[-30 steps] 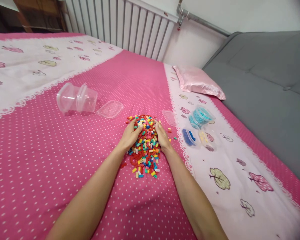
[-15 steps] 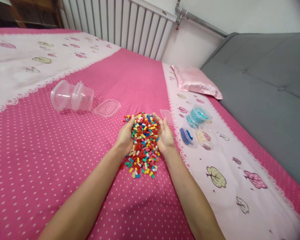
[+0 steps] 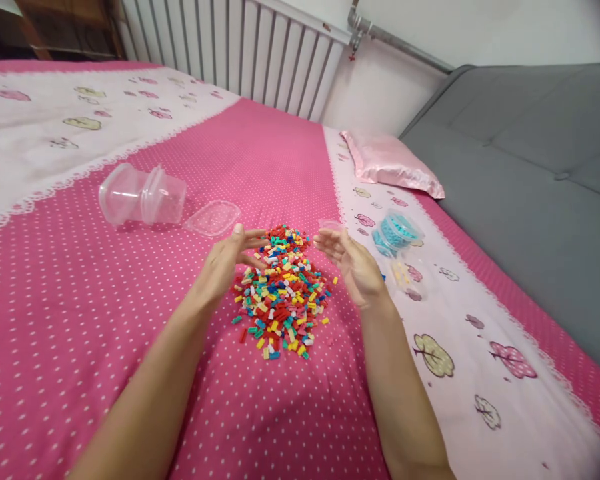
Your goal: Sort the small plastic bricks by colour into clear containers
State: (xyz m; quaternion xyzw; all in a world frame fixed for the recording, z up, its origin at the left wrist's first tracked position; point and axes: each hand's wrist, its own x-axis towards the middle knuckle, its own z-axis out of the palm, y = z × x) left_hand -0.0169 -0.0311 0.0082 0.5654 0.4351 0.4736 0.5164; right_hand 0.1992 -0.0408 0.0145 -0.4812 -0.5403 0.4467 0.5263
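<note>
A heap of small coloured toy bricks [image 3: 285, 293] lies on the pink dotted bedsheet [image 3: 275, 420], mostly red with yellow, blue, green and white ones mixed in. To its left is my left hand [image 3: 225, 260], fingers spread and reaching over the heap's edge, with nothing held. On the other side my right hand [image 3: 353, 263] is open too, its palm facing the heap and its fingertips near the far right edge. Both hands seem slightly above the sheet; whether any fingertip touches a brick I cannot tell.
Stacked clear plastic tubs [image 3: 143, 193] lie sideways at the left, with a clear lid [image 3: 213, 219] beside them. Another lid is partly behind my right hand. To the right are a tub of turquoise bricks [image 3: 397, 230] and one with pale yellow bricks [image 3: 405, 275]. A pink pillow [image 3: 393, 163] lies beyond.
My hands have moved apart from around the heap, and their fingers have opened. The bricks between them have spread wider. My right hand now hides the tub of dark blue bricks.
</note>
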